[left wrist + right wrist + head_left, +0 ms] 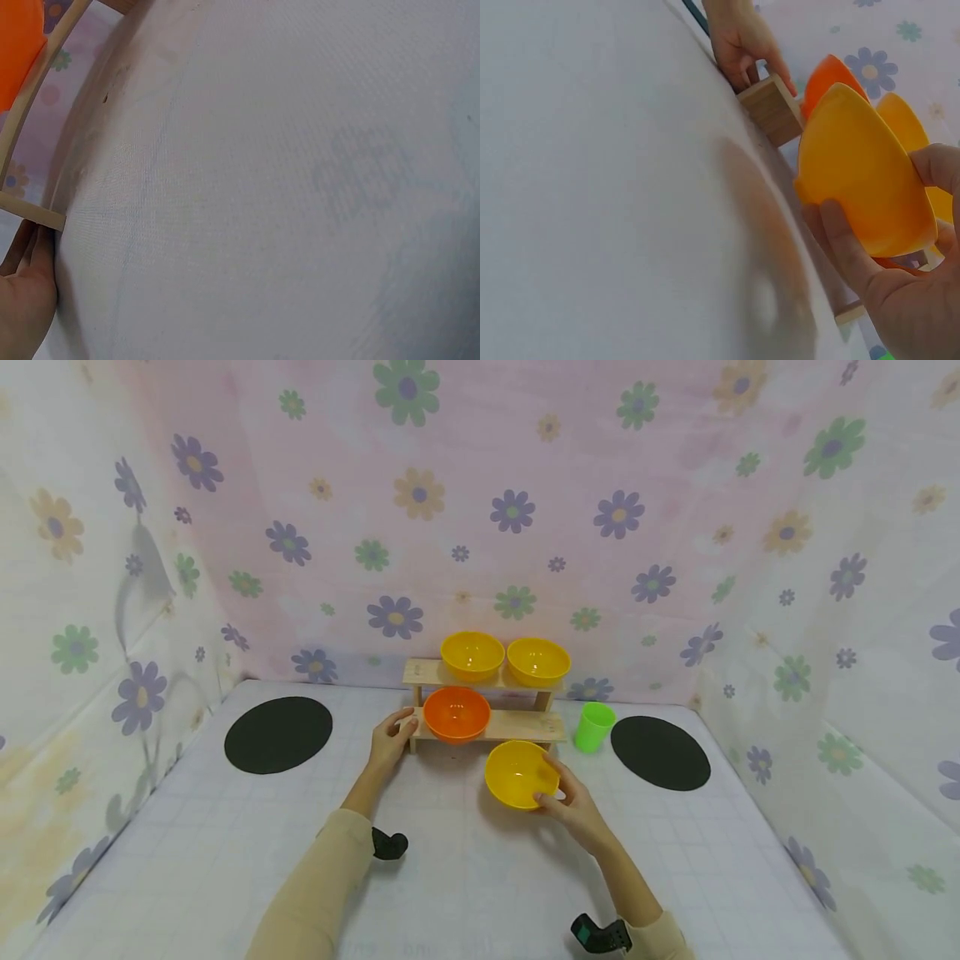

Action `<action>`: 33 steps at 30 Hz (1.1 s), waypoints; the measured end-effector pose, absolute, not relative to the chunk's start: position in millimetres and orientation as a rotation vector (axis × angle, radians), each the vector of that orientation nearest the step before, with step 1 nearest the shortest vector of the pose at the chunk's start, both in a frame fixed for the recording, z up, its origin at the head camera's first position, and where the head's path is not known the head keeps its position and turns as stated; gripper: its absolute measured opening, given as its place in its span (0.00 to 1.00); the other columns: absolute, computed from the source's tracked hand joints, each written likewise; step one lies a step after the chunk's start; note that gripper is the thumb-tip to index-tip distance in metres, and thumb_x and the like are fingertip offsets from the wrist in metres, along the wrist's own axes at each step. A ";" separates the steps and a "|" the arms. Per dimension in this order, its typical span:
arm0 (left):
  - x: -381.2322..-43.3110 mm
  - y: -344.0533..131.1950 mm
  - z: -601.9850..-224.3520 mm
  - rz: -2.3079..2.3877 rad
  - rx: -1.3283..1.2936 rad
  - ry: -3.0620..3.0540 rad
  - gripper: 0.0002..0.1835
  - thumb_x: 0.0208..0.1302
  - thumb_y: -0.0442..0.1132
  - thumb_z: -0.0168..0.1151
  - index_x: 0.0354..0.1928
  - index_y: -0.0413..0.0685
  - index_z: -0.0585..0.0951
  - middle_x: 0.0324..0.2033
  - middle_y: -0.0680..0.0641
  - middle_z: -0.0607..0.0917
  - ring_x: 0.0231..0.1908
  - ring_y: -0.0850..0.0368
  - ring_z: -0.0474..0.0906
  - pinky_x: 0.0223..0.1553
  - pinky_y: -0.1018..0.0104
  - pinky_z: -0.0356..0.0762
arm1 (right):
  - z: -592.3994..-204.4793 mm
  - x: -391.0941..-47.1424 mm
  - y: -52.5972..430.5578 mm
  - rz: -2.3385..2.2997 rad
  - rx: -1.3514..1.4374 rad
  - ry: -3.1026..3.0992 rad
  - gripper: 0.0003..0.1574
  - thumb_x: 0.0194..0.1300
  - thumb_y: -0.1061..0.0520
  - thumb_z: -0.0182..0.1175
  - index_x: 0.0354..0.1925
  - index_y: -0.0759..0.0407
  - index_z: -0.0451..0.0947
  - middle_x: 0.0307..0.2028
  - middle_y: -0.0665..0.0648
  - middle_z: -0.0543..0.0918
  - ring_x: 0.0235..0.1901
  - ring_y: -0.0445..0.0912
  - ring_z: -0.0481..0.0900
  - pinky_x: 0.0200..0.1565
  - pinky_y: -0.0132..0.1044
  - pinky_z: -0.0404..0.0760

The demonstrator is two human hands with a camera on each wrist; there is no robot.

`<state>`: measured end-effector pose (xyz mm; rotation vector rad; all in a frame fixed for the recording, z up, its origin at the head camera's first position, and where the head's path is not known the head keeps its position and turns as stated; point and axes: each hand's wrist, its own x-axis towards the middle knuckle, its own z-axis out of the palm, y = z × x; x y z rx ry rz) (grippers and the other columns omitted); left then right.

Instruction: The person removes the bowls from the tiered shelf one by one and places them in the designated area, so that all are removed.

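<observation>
My right hand grips a yellow bowl by its right side, thumb at the near edge. The bowl is held off the table in front of the wooden two-step rack, and its shadow falls on the cloth in the right wrist view. At the left end of the lower step, my left hand holds the rack, its fingers around the shelf end by the leg. An orange bowl sits on the lower step, close to the left fingertips. Two more yellow bowls, one left and one right, stand on the upper step.
Just right of the rack stands a green cup. A black round mat lies beyond the cup, and another black mat lies at the left. Flower-patterned cloth walls enclose the white-covered table at back and sides.
</observation>
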<state>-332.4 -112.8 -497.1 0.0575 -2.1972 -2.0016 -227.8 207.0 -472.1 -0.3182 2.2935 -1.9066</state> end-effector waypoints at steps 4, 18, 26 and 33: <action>-333.1 -112.4 -496.9 -1.999 0.057 -2.187 0.21 0.65 0.39 0.59 0.58 0.38 0.75 0.57 0.35 0.75 0.52 0.44 0.74 0.45 0.72 0.72 | -475.6 -224.2 202.2 -1.884 -0.379 2.303 0.43 0.61 0.62 0.58 0.71 0.57 0.53 0.71 0.64 0.51 0.60 0.63 0.64 0.45 0.37 0.80; -335.0 -112.0 -500.4 -2.010 0.066 -2.157 0.20 0.64 0.38 0.60 0.57 0.38 0.76 0.53 0.33 0.77 0.47 0.51 0.76 0.40 0.77 0.72 | -487.3 -222.7 173.3 -1.890 -0.532 2.218 0.42 0.61 0.62 0.58 0.70 0.63 0.53 0.71 0.67 0.51 0.65 0.63 0.55 0.47 0.38 0.80; -334.8 -114.3 -505.2 -2.007 -0.032 -2.091 0.22 0.63 0.43 0.61 0.56 0.38 0.77 0.53 0.34 0.78 0.46 0.49 0.76 0.46 0.66 0.75 | -486.4 -224.8 153.2 -1.897 -0.591 2.144 0.43 0.62 0.63 0.57 0.71 0.64 0.51 0.71 0.66 0.50 0.66 0.63 0.53 0.48 0.37 0.79; -337.4 -115.1 -513.5 -2.022 -0.124 -2.006 0.23 0.59 0.49 0.64 0.53 0.43 0.80 0.48 0.36 0.81 0.44 0.47 0.78 0.45 0.60 0.77 | -490.1 -228.7 137.3 -1.867 -0.633 2.158 0.41 0.62 0.62 0.57 0.70 0.64 0.53 0.71 0.64 0.53 0.69 0.60 0.50 0.54 0.36 0.75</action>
